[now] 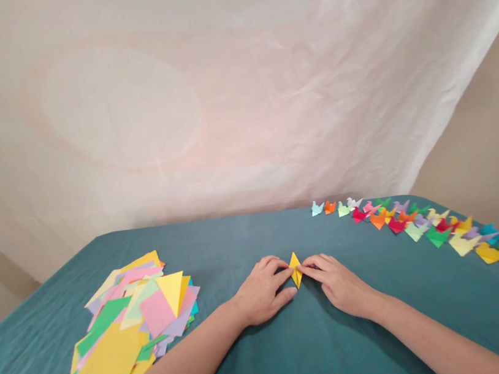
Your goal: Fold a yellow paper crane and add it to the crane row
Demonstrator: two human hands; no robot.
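Paper (295,269), yellow and folded into a small narrow kite shape, lies on the teal tablecloth (256,235) near the front middle. Left hand (264,290) presses its fingertips against the paper's left edge, thumb stretched below. Right hand (337,283) pinches the right edge with fingers together. Loose coloured sheets (125,328) are heaped at the far left. Folded paper birds (421,221) trail in a row along the right side.
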